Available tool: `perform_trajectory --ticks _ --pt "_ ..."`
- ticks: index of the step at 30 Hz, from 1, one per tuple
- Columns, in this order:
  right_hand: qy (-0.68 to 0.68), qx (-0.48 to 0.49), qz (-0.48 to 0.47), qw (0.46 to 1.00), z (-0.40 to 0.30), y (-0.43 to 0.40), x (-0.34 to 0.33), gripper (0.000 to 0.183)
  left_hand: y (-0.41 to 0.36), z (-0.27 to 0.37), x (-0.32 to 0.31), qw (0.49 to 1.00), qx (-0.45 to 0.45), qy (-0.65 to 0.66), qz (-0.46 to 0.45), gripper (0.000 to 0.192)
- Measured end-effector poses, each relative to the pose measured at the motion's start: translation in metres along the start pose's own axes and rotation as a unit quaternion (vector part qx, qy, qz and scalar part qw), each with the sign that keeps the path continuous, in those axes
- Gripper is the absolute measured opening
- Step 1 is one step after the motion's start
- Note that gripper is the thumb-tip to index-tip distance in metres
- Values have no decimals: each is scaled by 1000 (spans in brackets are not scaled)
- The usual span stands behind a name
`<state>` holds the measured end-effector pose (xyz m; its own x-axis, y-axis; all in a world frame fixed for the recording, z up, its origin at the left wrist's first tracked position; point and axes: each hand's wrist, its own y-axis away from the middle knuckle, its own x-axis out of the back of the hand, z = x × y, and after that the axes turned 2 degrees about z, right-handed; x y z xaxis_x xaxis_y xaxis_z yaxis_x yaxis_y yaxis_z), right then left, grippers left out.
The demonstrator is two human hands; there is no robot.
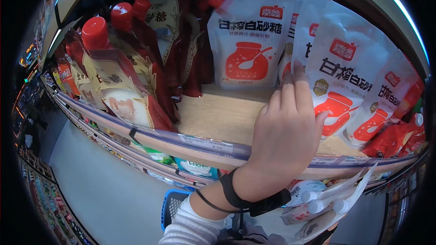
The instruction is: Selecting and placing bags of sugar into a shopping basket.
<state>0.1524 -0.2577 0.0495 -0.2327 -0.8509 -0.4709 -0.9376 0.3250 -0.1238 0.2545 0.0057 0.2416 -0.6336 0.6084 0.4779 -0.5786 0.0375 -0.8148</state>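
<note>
My left hand [289, 109] is at the shelf, back of the hand up. Its fingertips are at the left edge of the white sugar pouches, and its thumb lies by the front of the large white sugar pouch [344, 64]; whether it grips is unclear. Left of the fingers, another white sugar pouch [250, 37] with a red jar print stands upright. At the lower right, several white-capped pouches [323, 211] are tilted together in front of my body. A bit of my right wrist with a black band shows behind them; the right hand itself is hidden.
Red-capped sugar pouches [119, 88] stand at the left on the wooden shelf [218, 112]. A clear label strip [207, 144] runs along its front edge. Red bags [391, 139] lie at the right. A blue basket [167, 207] is below, over the grey floor [102, 177].
</note>
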Motion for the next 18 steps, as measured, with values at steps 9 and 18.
perform_trajectory --ticks 9,18 --pt "7 -14 2 1000 2 2 -5 57 -2 1 1 997 53 8 -49 69" --pt "11 -16 0 1000 3 3 -10 58 -1 -1 0 999 36 -1 -38 67"
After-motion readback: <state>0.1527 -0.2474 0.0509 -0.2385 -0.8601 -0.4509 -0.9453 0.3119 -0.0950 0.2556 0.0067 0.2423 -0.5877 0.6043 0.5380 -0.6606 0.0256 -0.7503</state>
